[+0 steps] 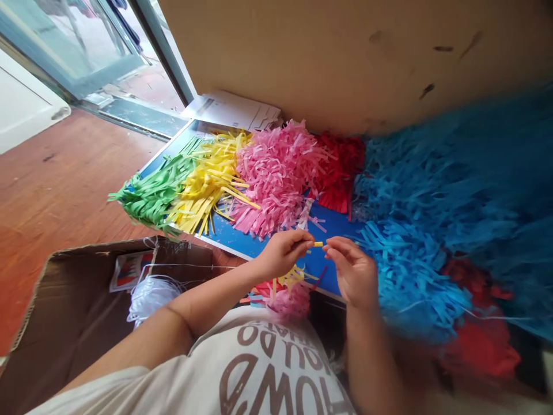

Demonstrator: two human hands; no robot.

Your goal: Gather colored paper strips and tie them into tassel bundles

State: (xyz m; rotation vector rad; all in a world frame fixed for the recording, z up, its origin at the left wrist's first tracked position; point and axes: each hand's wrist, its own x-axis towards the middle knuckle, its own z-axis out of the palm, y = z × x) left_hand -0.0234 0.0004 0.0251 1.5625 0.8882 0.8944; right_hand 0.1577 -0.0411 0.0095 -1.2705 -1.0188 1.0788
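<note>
In front of my body, my left hand [285,252] pinches a small yellow paper strip [318,244] between thumb and fingertips. Close by on its right, my right hand [353,271] has thumb and forefinger pressed together at the strip's free end. Whether that hand grips anything is too small to make out. Below the hands, against my shirt, lies a bunch of pink, yellow and red fringe [289,297]. Beneath and beyond both hands is the blue tabletop [334,227].
Piles of green [159,190], yellow [211,178], pink [280,173], red [339,173] and blue fringe [406,271] line the table. A cardboard box [64,300] with white string [153,297] stands at left. White boards [233,109] lie at the back by the wall [328,57].
</note>
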